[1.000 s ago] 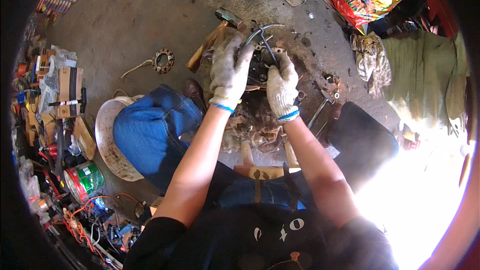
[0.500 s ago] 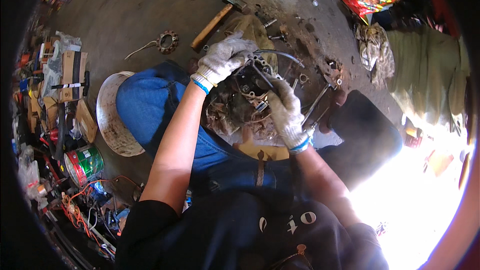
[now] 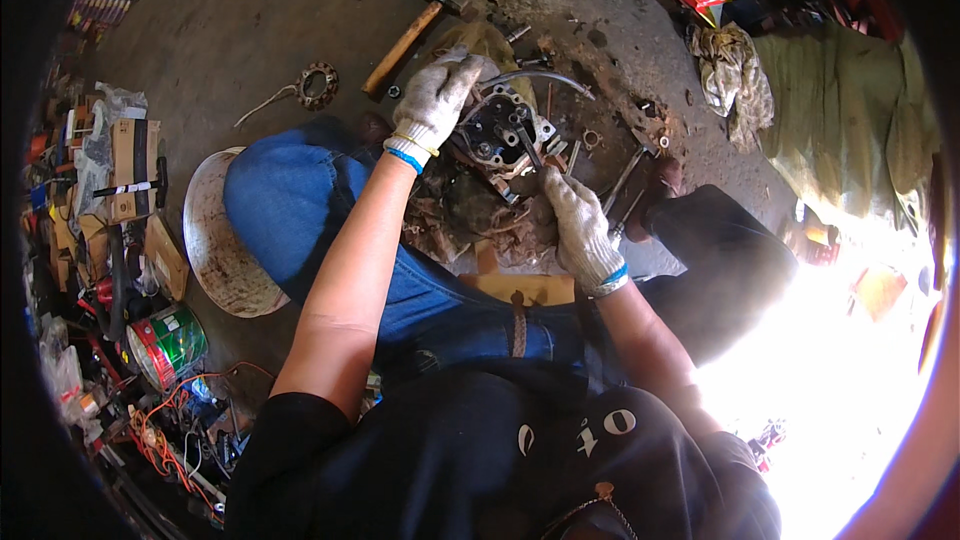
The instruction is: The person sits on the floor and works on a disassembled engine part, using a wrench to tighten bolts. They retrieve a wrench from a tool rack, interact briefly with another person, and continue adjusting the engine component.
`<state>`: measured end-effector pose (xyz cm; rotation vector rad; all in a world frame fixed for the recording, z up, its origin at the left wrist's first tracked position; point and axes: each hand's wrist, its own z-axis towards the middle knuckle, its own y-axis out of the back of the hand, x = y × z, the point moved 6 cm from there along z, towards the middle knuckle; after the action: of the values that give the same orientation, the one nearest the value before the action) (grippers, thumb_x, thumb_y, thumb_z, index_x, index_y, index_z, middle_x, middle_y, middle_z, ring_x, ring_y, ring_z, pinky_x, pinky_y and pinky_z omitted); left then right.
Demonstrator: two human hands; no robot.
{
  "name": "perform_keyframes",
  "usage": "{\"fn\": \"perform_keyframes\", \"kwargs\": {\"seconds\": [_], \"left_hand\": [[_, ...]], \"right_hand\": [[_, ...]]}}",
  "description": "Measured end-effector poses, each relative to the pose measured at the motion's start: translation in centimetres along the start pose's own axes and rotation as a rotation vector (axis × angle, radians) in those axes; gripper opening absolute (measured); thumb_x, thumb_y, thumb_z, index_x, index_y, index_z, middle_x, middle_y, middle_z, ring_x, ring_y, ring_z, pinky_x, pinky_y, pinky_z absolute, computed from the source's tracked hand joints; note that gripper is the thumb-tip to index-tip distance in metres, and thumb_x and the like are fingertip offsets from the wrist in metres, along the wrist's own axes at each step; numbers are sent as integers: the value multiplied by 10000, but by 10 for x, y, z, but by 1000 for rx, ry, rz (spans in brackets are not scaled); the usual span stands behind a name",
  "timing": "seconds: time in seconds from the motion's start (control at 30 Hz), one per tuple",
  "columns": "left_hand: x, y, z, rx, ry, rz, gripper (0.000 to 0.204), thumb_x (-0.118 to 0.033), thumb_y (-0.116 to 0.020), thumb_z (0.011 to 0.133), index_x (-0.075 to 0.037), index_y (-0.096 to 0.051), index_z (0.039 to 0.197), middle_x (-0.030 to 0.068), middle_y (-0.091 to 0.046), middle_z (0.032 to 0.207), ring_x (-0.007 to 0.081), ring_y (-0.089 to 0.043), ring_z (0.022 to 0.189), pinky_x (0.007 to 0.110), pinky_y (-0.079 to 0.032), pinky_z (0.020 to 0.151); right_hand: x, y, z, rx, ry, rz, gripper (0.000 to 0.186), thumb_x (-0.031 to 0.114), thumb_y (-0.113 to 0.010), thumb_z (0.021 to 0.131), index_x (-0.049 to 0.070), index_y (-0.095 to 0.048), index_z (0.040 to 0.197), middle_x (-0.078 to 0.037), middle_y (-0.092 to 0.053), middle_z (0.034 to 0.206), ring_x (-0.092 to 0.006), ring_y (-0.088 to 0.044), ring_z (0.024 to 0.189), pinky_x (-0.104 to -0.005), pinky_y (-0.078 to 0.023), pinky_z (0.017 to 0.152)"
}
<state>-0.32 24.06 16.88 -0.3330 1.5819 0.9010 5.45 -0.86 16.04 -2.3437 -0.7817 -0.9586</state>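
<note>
In white knit gloves, both my hands work at a greasy metal engine housing (image 3: pixel 508 140) with an open cavity, above the floor between my legs. My left hand (image 3: pixel 438 98) is closed on its far left edge; the fingertips are partly hidden. A curved grey tube (image 3: pixel 548 77) runs rightward from beside those fingers. My right hand (image 3: pixel 582 225), lower right of the housing, is closed around a slim dark metal tool (image 3: pixel 530 148). The tool's tip reaches into the cavity; its exact kind is not clear.
Beyond lie a wooden-handled hammer (image 3: pixel 405 45) and a round ring part (image 3: pixel 317 86) with a cord. Sockets, bolts and a ratchet-like tool (image 3: pixel 626 180) lie to the right. A rusty white basin (image 3: pixel 222 240) stands by my left leg, a green-red can (image 3: pixel 165 345) further left.
The housing's open face shows more fully now. My right hand has drawn back slightly towards me, and the tool sits at a steeper angle. My left hand keeps its hold.
</note>
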Motion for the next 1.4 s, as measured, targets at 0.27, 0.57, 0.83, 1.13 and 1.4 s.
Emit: {"fn": "perform_keyframes", "kwargs": {"seconds": [0.27,0.57,0.83,1.13,1.4], "left_hand": [[-4,0,2,-67,-9,42,528,-498,-638,958,7,-734,1081,182,-707,1195,319,-644,1154,375,-460,1008],[0,-2,4,-93,-23,75,551,-558,-626,942,-28,-760,1003,194,-713,1157,313,-657,1127,377,-492,950],[3,-4,6,-60,-50,81,549,-562,-607,943,-34,-758,946,203,-706,1168,355,-651,1131,415,-493,945],[-1,-1,-2,-83,-37,83,554,-549,-612,944,-13,-750,955,236,-659,1267,365,-619,1200,421,-473,996],[-6,-3,-3,-68,-81,26,475,-478,-625,967,-24,-755,1024,197,-707,1172,333,-654,1127,387,-485,966]], "right_hand": [[14,-16,4,104,-51,88,427,415,-494,1067,26,-670,1066,38,-461,633,-73,-370,443,-230,-314,390],[19,-23,15,31,-138,77,426,381,-497,1068,9,-701,1103,51,-453,632,-57,-361,447,-226,-300,387],[38,-12,17,95,-190,-62,388,336,-514,1062,4,-715,1071,40,-506,633,-48,-402,458,-203,-303,389],[53,22,35,-131,228,70,279,113,-683,945,-26,-616,1178,-91,-692,985,-160,-680,788,-298,-592,699],[49,9,39,48,259,373,293,68,-632,978,-35,-589,1250,-139,-681,1098,-216,-698,902,-367,-615,839]]}}
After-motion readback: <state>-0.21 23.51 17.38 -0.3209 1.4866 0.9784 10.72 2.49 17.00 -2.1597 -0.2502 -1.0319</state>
